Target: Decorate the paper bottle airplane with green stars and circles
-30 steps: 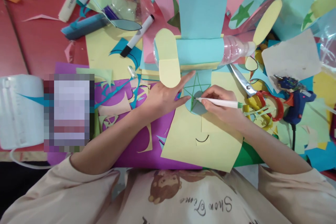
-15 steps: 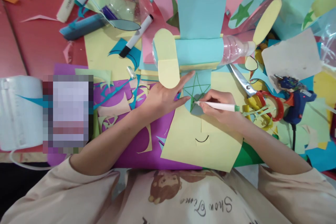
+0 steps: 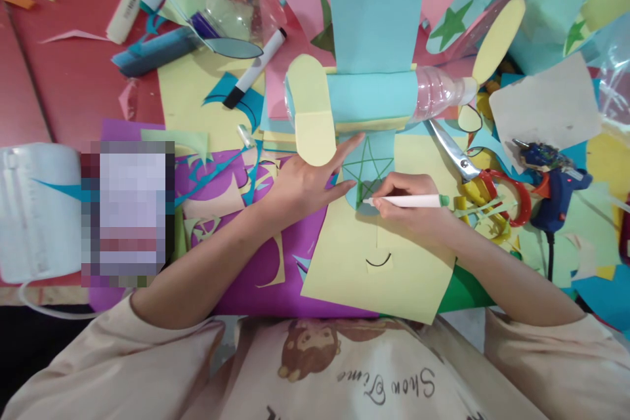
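My right hand (image 3: pixel 411 207) is closed on a white marker (image 3: pixel 411 200) with a green end; its tip touches a light blue paper piece (image 3: pixel 381 147). That piece bears a green outlined star (image 3: pixel 368 167). My left hand (image 3: pixel 315 180) lies flat with fingers spread, index finger and thumb at the left edge of the blue piece. Under both is a yellow paper sheet (image 3: pixel 339 275) with a small black curve on it. Just beyond my hands lies a plastic bottle (image 3: pixel 436 92) wrapped in light blue paper, with a rounded yellow piece (image 3: pixel 315 111) at its left end.
Red-handled scissors (image 3: pixel 506 197) and a blue glue gun (image 3: pixel 558 200) lie at the right. A black-capped marker (image 3: pixel 256 69) is at the upper left. A white box-like object (image 3: pixel 39 213) and a pixelated item (image 3: pixel 130 210) sit at the far left. Purple paper (image 3: pixel 246 295) carries scraps.
The marker tip in my right hand has moved slightly down along the lower part of the star. My left hand stays in place.
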The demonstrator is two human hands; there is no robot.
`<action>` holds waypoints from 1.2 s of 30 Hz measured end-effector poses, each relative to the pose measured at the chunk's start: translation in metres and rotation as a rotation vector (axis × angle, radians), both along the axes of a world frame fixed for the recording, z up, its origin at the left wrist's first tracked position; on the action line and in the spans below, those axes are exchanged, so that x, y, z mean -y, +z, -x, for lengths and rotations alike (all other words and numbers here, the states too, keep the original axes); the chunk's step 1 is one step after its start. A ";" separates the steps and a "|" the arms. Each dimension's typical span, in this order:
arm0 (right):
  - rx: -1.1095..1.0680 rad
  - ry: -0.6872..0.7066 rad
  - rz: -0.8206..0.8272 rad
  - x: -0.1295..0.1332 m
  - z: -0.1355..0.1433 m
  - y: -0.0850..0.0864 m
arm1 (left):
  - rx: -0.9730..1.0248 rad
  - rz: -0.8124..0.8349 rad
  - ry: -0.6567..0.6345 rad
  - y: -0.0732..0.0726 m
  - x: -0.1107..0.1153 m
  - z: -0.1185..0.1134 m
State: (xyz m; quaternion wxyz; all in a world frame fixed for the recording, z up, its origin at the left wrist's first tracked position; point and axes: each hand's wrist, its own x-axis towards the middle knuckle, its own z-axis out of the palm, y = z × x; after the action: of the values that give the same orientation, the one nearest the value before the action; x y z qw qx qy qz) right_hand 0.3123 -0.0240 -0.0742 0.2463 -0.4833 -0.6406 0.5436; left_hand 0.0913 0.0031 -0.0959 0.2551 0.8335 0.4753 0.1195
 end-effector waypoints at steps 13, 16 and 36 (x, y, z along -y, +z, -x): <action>-0.049 -0.036 -0.020 0.000 -0.002 -0.006 | -0.016 -0.015 0.002 0.000 0.001 -0.001; -0.030 -0.057 -0.031 -0.001 -0.002 -0.007 | -0.007 -0.038 -0.002 -0.001 0.001 -0.001; -0.027 -0.059 -0.048 -0.001 -0.002 -0.005 | -0.019 -0.012 0.010 0.002 0.001 -0.001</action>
State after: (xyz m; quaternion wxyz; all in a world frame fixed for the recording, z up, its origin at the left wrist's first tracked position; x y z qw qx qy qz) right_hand 0.3147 -0.0232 -0.0794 0.2821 -0.4885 -0.6356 0.5270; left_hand 0.0924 0.0019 -0.0943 0.2450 0.8338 0.4809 0.1158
